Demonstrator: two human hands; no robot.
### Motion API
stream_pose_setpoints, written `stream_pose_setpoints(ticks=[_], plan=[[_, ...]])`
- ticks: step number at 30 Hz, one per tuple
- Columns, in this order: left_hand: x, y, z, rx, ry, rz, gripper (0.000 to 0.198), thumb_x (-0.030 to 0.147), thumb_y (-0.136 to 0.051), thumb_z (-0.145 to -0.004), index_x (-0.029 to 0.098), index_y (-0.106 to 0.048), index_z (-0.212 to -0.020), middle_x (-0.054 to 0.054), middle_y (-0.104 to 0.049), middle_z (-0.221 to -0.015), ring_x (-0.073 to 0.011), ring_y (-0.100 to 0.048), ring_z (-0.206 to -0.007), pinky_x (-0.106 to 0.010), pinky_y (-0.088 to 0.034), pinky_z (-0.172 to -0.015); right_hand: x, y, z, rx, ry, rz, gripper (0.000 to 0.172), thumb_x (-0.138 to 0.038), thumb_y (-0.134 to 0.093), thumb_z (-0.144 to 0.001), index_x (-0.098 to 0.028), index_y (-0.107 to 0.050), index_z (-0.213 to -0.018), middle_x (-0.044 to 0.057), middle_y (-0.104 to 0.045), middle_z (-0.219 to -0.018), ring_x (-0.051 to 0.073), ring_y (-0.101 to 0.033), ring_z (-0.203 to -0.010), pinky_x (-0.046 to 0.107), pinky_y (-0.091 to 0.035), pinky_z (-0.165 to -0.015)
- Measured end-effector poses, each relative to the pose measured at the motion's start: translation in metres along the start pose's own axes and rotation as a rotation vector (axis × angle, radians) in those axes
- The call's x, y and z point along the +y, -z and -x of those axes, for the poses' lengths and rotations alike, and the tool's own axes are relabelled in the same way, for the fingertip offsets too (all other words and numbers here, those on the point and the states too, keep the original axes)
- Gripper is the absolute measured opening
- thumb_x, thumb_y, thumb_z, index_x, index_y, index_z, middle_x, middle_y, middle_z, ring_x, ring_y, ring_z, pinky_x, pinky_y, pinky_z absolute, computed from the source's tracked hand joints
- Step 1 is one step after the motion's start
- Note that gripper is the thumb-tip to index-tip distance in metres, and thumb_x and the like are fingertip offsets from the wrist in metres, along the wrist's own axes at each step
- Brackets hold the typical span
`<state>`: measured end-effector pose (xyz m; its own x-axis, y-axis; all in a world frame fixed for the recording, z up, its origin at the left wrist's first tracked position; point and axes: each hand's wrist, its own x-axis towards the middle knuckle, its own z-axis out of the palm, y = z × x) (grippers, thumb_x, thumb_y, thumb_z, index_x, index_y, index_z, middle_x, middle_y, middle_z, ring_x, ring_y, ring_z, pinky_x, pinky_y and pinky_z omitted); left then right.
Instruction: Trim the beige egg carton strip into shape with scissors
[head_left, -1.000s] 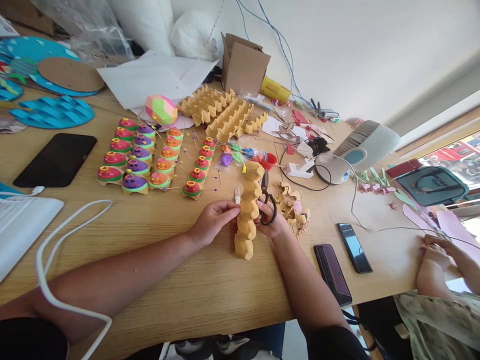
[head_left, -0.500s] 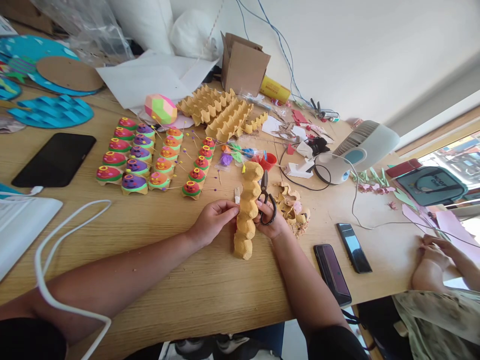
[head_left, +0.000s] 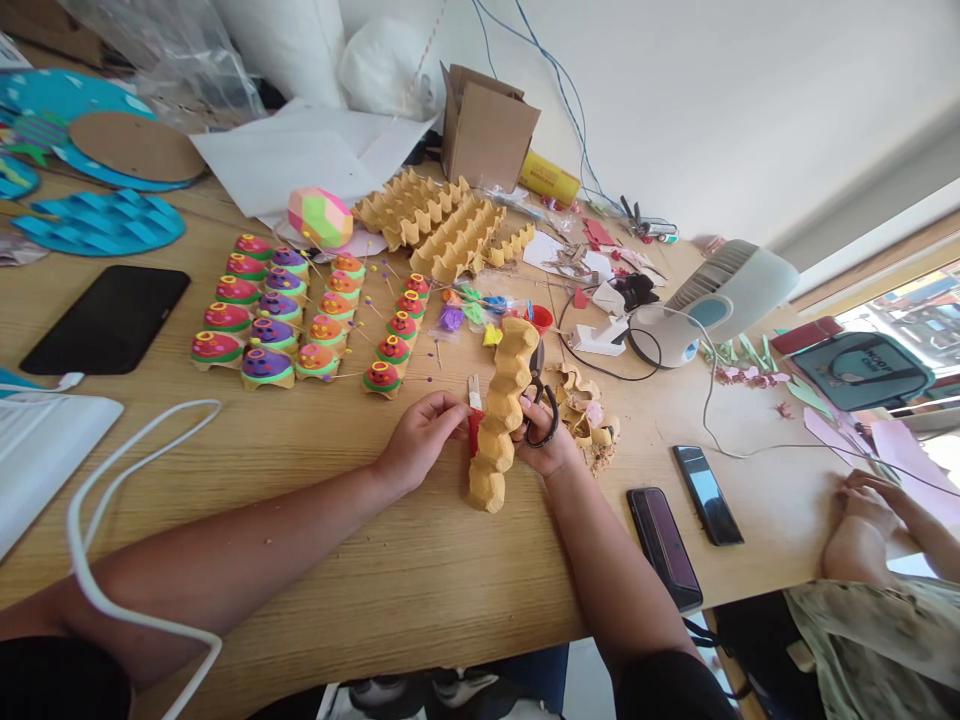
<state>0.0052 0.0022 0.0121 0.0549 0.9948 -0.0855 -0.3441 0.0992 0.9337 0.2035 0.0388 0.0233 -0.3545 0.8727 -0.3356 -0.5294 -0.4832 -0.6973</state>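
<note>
A yellow-brown egg-carton strip (head_left: pixel 498 425) stands lengthwise before me, slightly tilted, its bumps facing up. On its right side, my right hand (head_left: pixel 547 445) is closed on black-handled scissors (head_left: pixel 553 415), with fingertips also gripping the strip's edge. The blades are mostly hidden behind the strip. My left hand (head_left: pixel 420 435) is closed in a pinch at the strip's left; what it holds, if anything, I cannot make out. Between its fingertips and the strip lies a red-handled tool (head_left: pixel 474 425) with a pale flat tip, partly covered.
Painted carton caterpillars (head_left: pixel 328 320) stand in rows at left, near a black tablet (head_left: pixel 105 318). Carton scraps (head_left: pixel 592 425) lie right of the scissors. Phones (head_left: pixel 664 548), a fan (head_left: pixel 705 300) and another person's hands (head_left: pixel 874 505) are at right. Uncut egg trays (head_left: pixel 442 225) lie behind.
The egg-carton strip has shifted a little right and tilted, with the scissors. My left fingertips now sit slightly apart from its edge, and more of the red-handled tool shows.
</note>
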Motion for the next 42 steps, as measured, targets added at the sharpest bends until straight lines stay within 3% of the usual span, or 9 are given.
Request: stream_pose_setpoints(ticks=[5,10,14,19,25,30,33,37,42], plan=[[-0.002,0.000,0.001,-0.013,-0.061,-0.012,0.034,0.050,-0.084,-0.082,0.020,-0.070,-0.090,-0.001,-0.070,-0.089,-0.0179,-0.063,-0.085,-0.029,-0.054,-0.078,0.002,0.001,-0.001,-0.037,-0.028,0.001,0.044,-0.033,-0.098,-0.065,-0.019,-0.059,-0.081,-0.008,-0.058,-0.066,0.001,-0.042,-0.048,0.008,-0.039,-0.043],[-0.001,0.003,0.003,-0.143,-0.029,-0.050,0.039,0.057,-0.069,-0.094,0.019,-0.073,-0.085,-0.003,-0.070,-0.086,-0.0202,-0.063,-0.086,-0.031,-0.051,-0.082,0.003,-0.004,0.001,-0.063,-0.024,0.039,0.042,-0.032,-0.099,-0.065,-0.019,-0.063,-0.082,-0.008,-0.060,-0.067,0.001,-0.045,-0.049,0.010,-0.040,-0.043],[-0.002,0.004,0.003,-0.197,-0.040,-0.105,0.034,0.052,-0.071,-0.094,0.018,-0.077,-0.093,-0.003,-0.072,-0.090,-0.0199,-0.061,-0.090,-0.030,-0.048,-0.085,0.004,-0.006,0.001,-0.049,-0.021,0.044,0.041,-0.032,-0.099,-0.065,-0.018,-0.064,-0.082,-0.008,-0.060,-0.067,0.001,-0.045,-0.049,0.010,-0.041,-0.044],[-0.004,0.002,0.003,-0.153,0.025,0.029,0.035,0.054,-0.071,-0.094,0.020,-0.075,-0.092,-0.003,-0.072,-0.091,-0.0199,-0.063,-0.089,-0.031,-0.050,-0.084,0.005,-0.004,0.000,-0.049,-0.024,0.048,0.041,-0.031,-0.098,-0.067,-0.018,-0.062,-0.084,-0.008,-0.060,-0.065,0.001,-0.045,-0.048,0.010,-0.042,-0.044],[-0.002,0.000,0.007,-0.280,0.140,0.128,0.034,0.052,-0.073,-0.093,0.019,-0.077,-0.101,-0.006,-0.076,-0.096,-0.0206,-0.068,-0.085,-0.032,-0.054,-0.078,0.006,-0.005,0.000,-0.043,-0.005,0.081,0.042,-0.034,-0.097,-0.067,-0.019,-0.062,-0.084,-0.008,-0.059,-0.065,0.002,-0.044,-0.048,0.013,-0.040,-0.045],[0.002,-0.001,0.005,-0.215,0.264,0.346,0.022,0.041,-0.077,-0.089,0.020,-0.074,-0.093,-0.003,-0.071,-0.083,-0.0162,-0.063,-0.068,-0.027,-0.051,-0.062,0.011,-0.005,-0.003,-0.044,0.116,0.217,0.046,-0.054,-0.092,-0.071,-0.019,-0.062,-0.081,-0.007,-0.057,-0.060,0.006,-0.046,-0.049,0.019,-0.039,-0.047],[0.006,-0.002,0.001,-0.165,0.326,0.489,0.018,0.037,-0.074,-0.090,0.019,-0.074,-0.091,-0.004,-0.070,-0.082,-0.0174,-0.065,-0.070,-0.026,-0.053,-0.063,0.012,-0.003,-0.004,-0.012,0.192,0.313,0.052,-0.066,-0.084,-0.075,-0.018,-0.067,-0.088,-0.003,-0.062,-0.065,0.008,-0.048,-0.051,0.023,-0.039,-0.049],[0.009,0.000,-0.002,-0.192,0.472,0.603,0.030,0.046,-0.067,-0.095,0.018,-0.074,-0.093,-0.006,-0.071,-0.078,-0.0186,-0.065,-0.065,-0.028,-0.054,-0.060,0.011,-0.002,-0.004,0.000,0.276,0.375,0.055,-0.072,-0.077,-0.079,-0.020,-0.068,-0.094,0.000,-0.065,-0.072,0.010,-0.048,-0.054,0.026,-0.040,-0.053],[0.010,0.004,-0.005,-0.188,0.509,0.649,0.025,0.042,-0.063,-0.101,0.020,-0.074,-0.096,-0.003,-0.072,-0.074,-0.0180,-0.068,-0.063,-0.027,-0.056,-0.061,0.010,-0.004,-0.003,-0.033,0.341,0.476,0.061,-0.082,-0.064,-0.082,-0.023,-0.066,-0.097,0.004,-0.068,-0.087,0.015,-0.055,-0.069,0.030,-0.047,-0.065]])
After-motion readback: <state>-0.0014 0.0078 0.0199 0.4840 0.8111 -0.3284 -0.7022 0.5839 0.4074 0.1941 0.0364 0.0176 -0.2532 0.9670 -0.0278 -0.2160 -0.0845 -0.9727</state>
